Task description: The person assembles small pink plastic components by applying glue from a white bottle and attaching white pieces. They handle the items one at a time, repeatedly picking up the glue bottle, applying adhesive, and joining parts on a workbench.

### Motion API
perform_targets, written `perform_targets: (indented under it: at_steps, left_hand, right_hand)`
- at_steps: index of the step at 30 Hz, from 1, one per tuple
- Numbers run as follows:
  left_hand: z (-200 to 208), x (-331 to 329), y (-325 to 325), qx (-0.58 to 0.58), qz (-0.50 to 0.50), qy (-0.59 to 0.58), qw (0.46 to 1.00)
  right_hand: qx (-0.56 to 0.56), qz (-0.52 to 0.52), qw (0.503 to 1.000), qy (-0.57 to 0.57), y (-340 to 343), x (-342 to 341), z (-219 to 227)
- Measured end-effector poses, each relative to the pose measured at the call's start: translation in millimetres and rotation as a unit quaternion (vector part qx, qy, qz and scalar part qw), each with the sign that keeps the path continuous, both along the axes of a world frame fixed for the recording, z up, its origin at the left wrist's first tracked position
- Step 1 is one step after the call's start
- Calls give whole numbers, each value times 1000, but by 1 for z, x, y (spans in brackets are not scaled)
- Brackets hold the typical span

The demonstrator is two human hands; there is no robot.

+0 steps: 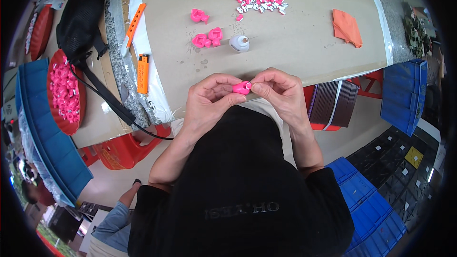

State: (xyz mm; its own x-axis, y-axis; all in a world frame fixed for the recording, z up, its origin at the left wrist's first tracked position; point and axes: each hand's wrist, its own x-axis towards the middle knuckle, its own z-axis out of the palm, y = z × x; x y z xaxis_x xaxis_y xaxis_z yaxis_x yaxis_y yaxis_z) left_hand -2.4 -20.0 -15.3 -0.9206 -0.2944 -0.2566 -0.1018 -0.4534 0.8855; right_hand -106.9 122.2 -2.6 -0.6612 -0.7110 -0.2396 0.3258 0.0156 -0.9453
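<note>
Just over the table's near edge, my left hand (207, 100) grips a small glossy pink plastic piece (241, 88) between thumb and fingers. At its right end, the thumb and forefinger of my right hand (282, 93) are pinched together; a tiny whitish bit shows there, too small to name. Beyond my hands stands a small white squeeze bottle (239, 44) with a thin tip. Pink hollow figure parts (208, 38) lie to its left, and one more (199, 16) sits farther back. Many small pink-and-white pieces (261, 1) are heaped at the far side.
An orange cloth (347, 27) lies on the table's right. At left are an orange utility knife (134, 28), an orange lighter (143, 73), a black bag (85, 16) and a red tray (80, 114) of pink pieces. Red stools (119, 153) and blue crates (364, 204) surround me; a person (114, 228) is behind.
</note>
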Motion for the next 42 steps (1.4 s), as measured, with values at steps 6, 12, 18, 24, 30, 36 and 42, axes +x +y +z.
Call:
perform_targets:
  at_steps: [6, 12, 18, 24, 30, 36, 42]
  left_hand:
    - [-2, 1, 2, -114, 15, 8, 993]
    - [-2, 3, 0, -59, 9, 19, 998]
    - [-5, 5, -2, 16, -14, 16, 1000]
    - [-5, 2, -2, -109, -33, 54, 992]
    - [-7, 0, 0, -246, -31, 72, 966]
    - [0, -3, 8, -330, 9, 89, 940]
    - [0, -3, 9, -396, 24, 111, 911]
  right_hand:
    - [107, -10, 954, 282, -1, 7, 9]
    - [85, -32, 959, 269, -4, 13, 4]
    - [24, -12, 998, 62, 1, 8, 3]
    - [13, 46, 992, -113, 6, -3, 4]
    - [1, 23, 991, -129, 10, 2, -9]
    - [-9, -30, 996, -80, 8, 12, -11]
    - [-27, -41, 996, -77, 8, 13, -13]
